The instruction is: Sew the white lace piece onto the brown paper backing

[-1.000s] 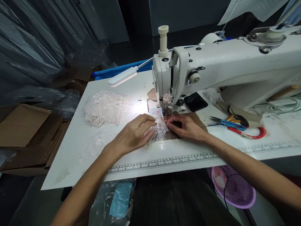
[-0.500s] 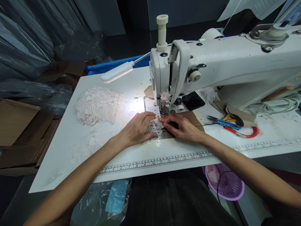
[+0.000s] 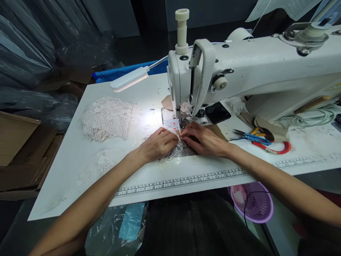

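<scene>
White tabletop (image 3: 64,167) carries a printed ruler (image 3: 182,182), 10 and 15 legible. Beyond, lace (image 3: 174,153) lies under the palm-down left hand (image 3: 160,144), fingers bent; at its 2 o'clock, the right hand (image 3: 204,140), fingers narrowed. Either grip: cannot tell. Sewing machine (image 3: 245,62): 1 o'clock.

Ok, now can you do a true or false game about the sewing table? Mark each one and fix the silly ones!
1. The left hand is touching white lace. True.
2. The right hand is holding the blue-handled tool. False: the tool lies on the table, and the hand is by the lace.
3. The purple basket stands on the table. False: it is lower down, below the front edge.
4. The white lamp is lit. True.
5. A ruler strip runs along the table's front edge. True.
6. The big lace pile is right of the sewing machine. False: it is on the left.
</scene>
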Demonstrator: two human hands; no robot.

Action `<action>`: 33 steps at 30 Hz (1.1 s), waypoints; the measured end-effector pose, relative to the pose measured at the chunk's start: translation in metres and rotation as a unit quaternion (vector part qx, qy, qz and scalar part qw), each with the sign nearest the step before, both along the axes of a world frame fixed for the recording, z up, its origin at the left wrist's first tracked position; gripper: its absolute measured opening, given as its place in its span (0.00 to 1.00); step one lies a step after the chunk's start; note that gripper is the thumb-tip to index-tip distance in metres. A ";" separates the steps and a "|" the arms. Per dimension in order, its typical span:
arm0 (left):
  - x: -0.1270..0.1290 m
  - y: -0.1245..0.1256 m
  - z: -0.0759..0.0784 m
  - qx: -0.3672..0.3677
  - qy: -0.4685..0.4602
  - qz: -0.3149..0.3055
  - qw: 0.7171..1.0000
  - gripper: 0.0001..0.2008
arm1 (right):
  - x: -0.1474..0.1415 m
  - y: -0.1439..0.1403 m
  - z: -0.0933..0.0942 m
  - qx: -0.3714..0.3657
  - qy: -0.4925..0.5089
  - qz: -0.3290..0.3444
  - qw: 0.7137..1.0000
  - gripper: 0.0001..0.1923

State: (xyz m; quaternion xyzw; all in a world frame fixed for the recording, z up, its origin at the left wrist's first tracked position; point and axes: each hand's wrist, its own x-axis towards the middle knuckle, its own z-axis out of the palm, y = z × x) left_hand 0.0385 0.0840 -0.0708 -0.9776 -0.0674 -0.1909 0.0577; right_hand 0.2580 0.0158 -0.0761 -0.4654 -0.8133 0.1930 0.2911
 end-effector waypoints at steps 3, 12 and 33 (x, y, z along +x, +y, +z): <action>0.000 -0.001 0.000 -0.051 -0.027 0.001 0.998 0.07 | -0.002 0.003 -0.002 0.021 -0.049 0.018 0.998 0.12; -0.004 -0.001 -0.001 -0.063 -0.047 0.004 0.997 0.05 | -0.001 -0.005 -0.018 0.054 -0.004 0.003 0.999 0.14; -0.003 -0.002 -0.001 -0.028 -0.062 -0.013 0.998 0.04 | 0.002 -0.010 -0.019 0.061 0.011 -0.005 0.998 0.18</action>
